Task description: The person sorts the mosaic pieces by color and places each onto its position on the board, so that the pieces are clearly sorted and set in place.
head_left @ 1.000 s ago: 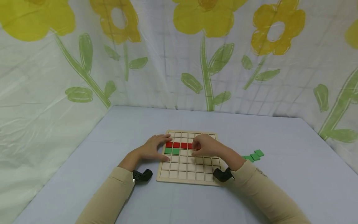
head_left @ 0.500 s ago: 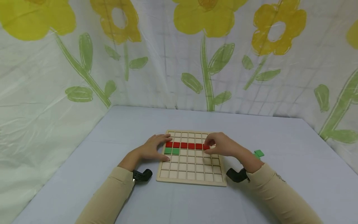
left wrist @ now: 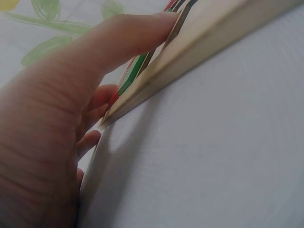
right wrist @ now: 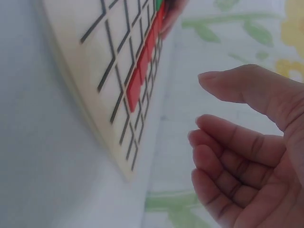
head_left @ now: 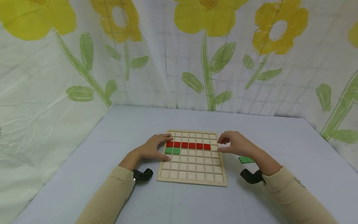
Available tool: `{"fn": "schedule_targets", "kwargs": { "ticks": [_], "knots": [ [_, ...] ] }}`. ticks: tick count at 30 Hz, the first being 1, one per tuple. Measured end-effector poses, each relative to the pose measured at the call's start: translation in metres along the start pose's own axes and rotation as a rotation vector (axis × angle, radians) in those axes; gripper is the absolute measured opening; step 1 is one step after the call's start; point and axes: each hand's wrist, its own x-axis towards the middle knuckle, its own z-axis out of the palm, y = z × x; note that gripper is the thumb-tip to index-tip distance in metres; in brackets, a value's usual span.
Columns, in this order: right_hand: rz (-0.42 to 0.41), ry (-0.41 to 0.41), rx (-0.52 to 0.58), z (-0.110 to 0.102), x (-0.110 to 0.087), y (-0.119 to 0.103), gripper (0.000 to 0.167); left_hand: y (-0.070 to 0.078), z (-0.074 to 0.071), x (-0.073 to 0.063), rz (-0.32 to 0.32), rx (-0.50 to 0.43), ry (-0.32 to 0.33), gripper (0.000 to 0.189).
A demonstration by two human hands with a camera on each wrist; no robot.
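A wooden grid board [head_left: 193,181] lies flat on the table, with square cells. One of its upper rows holds several red tiles [head_left: 192,145], and below them on the left sit two green tiles [head_left: 172,151]. My left hand [head_left: 151,148] rests at the board's left edge, thumb and fingers spread over the rim; the left wrist view shows the thumb on the frame. Just off the board's right edge hovers my right hand [head_left: 236,143], fingers relaxed and thumb apart. In the right wrist view nothing lies between its thumb and fingertips [right wrist: 206,121].
Loose green tiles [head_left: 246,160] lie on the table right of the board, partly covered by the right forearm. A white sheet with painted flowers [head_left: 207,74] hangs behind the table. Each wrist carries a black camera [head_left: 143,175].
My right hand has moved right along the red row and off the board, uncovering the row's last red tiles. The left hand has stayed at the left edge.
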Motion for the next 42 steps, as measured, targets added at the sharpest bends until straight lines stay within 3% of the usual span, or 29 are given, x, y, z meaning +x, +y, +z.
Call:
{"fn": "schedule_targets", "kwargs": {
  "ticks": [18, 42],
  "knots": [
    [0.076, 0.096, -0.073, -0.024, -0.037, 0.024, 0.03, -0.002, 0.004, -0.001, -0.014, 0.004, 0.003, 0.086],
    [0.187, 0.114, -0.047, -0.033, -0.076, 0.08, 0.041, -0.002, 0.001, 0.0, -0.036, 0.006, -0.001, 0.085]
  ]
}}
